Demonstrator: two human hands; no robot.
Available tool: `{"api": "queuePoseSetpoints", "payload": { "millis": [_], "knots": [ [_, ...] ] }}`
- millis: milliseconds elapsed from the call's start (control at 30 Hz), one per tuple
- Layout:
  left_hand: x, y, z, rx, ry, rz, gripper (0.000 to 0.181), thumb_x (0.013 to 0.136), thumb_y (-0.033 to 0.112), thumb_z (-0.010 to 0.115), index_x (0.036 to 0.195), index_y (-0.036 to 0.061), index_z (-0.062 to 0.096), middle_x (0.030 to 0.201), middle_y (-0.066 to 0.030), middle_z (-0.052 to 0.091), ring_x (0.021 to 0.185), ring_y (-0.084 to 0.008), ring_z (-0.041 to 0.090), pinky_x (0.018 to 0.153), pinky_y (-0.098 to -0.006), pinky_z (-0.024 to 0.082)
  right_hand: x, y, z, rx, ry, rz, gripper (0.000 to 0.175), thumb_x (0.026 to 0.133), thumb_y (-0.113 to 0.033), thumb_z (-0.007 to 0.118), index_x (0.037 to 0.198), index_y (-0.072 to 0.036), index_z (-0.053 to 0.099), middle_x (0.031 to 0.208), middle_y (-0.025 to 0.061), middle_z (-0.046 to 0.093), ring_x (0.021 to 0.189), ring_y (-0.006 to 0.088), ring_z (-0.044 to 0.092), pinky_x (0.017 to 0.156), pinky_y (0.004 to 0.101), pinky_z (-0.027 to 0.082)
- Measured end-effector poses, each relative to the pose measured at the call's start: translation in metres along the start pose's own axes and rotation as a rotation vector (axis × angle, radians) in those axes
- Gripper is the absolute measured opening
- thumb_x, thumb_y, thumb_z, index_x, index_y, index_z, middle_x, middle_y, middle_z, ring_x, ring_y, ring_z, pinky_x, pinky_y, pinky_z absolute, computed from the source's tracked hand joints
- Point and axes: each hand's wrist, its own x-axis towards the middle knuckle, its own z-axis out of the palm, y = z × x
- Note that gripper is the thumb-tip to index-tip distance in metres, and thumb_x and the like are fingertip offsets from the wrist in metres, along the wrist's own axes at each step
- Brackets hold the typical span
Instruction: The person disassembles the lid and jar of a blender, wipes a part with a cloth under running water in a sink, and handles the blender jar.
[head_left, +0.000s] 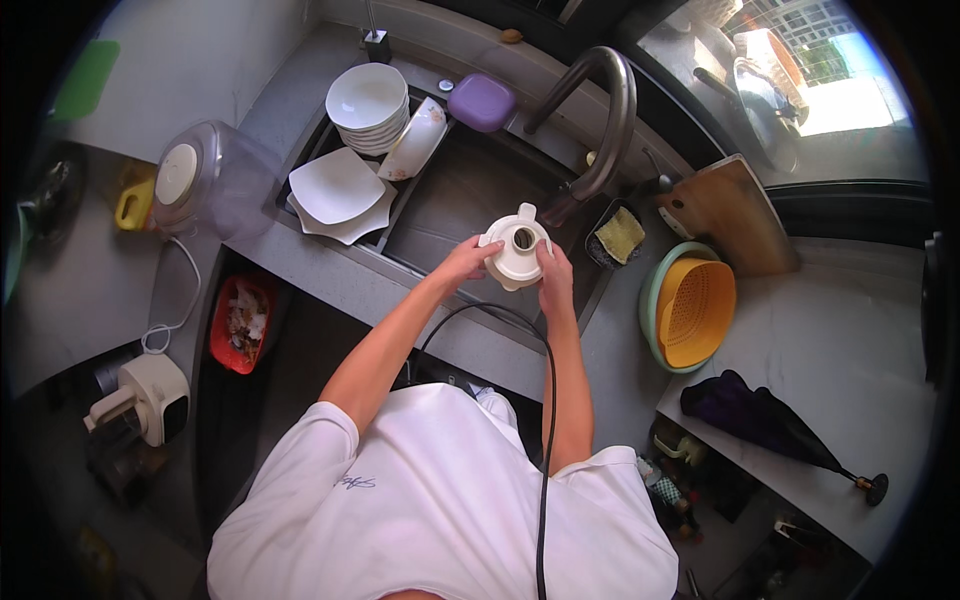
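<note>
Over the sink's near part, my left hand (466, 264) and my right hand (553, 274) grip a round cream-coloured plastic lid (514, 264) from both sides. The lid has a round hole in its middle and a tab pointing away from me. Its underside is hidden. The curved metal faucet (619, 112) rises just beyond it, with its spout end close to the lid. Below lies the dark sink basin (465, 180). To the left of the basin stand a stack of white bowls (367, 97), a flowered bowl (415, 141) on its side and white square plates (337, 186).
A yellow sponge (620, 235) sits in a dark holder right of the sink. Beyond are an orange colander (696, 311), a wooden cutting board (731, 217) and a folded umbrella (757, 420). Left are a clear plastic container (225, 180), a red bin (241, 322) and a cream appliance (150, 397).
</note>
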Motion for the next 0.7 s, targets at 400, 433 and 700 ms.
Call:
{"api": "queuePoseSetpoints", "payload": {
  "millis": [400, 433, 700],
  "knots": [
    [-0.063, 0.004, -0.014, 0.695, 0.417, 0.721, 0.048, 0.077, 0.024, 0.081, 0.118, 0.0067, 0.065, 0.107, -0.0124, 0.072, 0.094, -0.0287, 0.072, 0.08, -0.0384, 0.057, -0.037, 0.026, 0.002, -0.658, 0.134, -0.332, 0.087, 0.101, -0.05, 0.055, 0.163, -0.011, 0.008, 0.163, 0.0282, 0.018, 0.151, 0.042, 0.02, 0.12, 0.0497, 0.021],
    [-0.071, 0.004, -0.009, 0.821, 0.444, 0.809, 0.048, 0.075, 0.022, 0.082, 0.117, 0.0076, 0.065, 0.107, -0.0122, 0.072, 0.093, -0.0312, 0.071, 0.08, -0.0398, 0.057, -0.041, 0.029, 0.0, -0.63, 0.134, -0.368, 0.087, 0.101, -0.049, 0.056, 0.163, -0.012, 0.008, 0.162, 0.0271, 0.024, 0.149, 0.041, 0.025, 0.119, 0.0502, 0.025],
    [-0.086, 0.021, -0.016, 1.456, 0.267, 1.296, 0.022, 0.077, 0.008, 0.068, 0.099, 0.014, 0.067, 0.097, -0.0005, 0.068, 0.107, -0.021, 0.063, 0.109, -0.0462, 0.044, -0.073, 0.006, -0.001, -0.184, -0.203, -0.016, 0.07, 0.104, -0.035, 0.055, 0.161, -0.015, 0.019, 0.127, 0.013, 0.063, 0.107, 0.0229, 0.067, 0.089, 0.0384, 0.054]
  ]
}}
